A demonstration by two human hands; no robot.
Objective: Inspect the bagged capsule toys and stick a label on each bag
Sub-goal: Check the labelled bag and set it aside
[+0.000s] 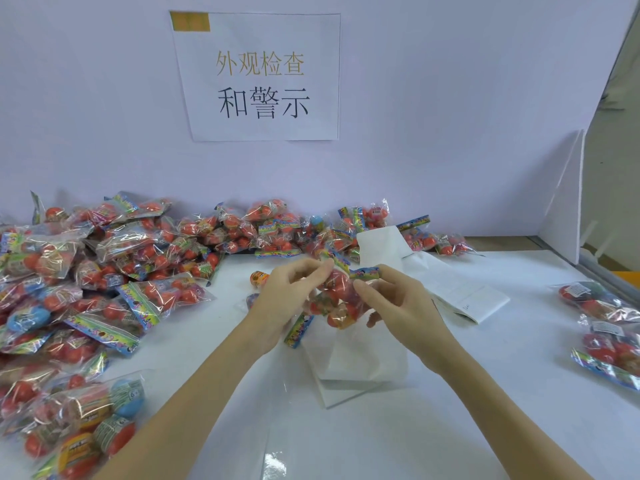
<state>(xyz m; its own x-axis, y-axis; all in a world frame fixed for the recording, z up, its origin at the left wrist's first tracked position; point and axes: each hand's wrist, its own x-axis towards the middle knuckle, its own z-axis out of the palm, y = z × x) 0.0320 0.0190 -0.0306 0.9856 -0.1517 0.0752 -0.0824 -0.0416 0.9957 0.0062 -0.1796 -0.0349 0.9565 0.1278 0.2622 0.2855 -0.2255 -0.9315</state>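
Above the middle of the white table I hold one clear bag of red capsule toys [337, 296] between both hands. My left hand [287, 299] grips its left side, thumb and fingers pinching near the top. My right hand [398, 303] holds the right side, its thumb against the bag under the colourful header strip. A long white label strip [460, 289] lies just right of my hands, running back to the wall. A white backing sheet [360, 362] lies under the bag.
A big heap of bagged capsule toys [90, 271] covers the left side and runs along the back wall. Three bags with white labels [609, 327] lie at the right edge. One loose orange capsule [259, 278] sits behind my left hand. A paper sign [258, 77] hangs on the wall.
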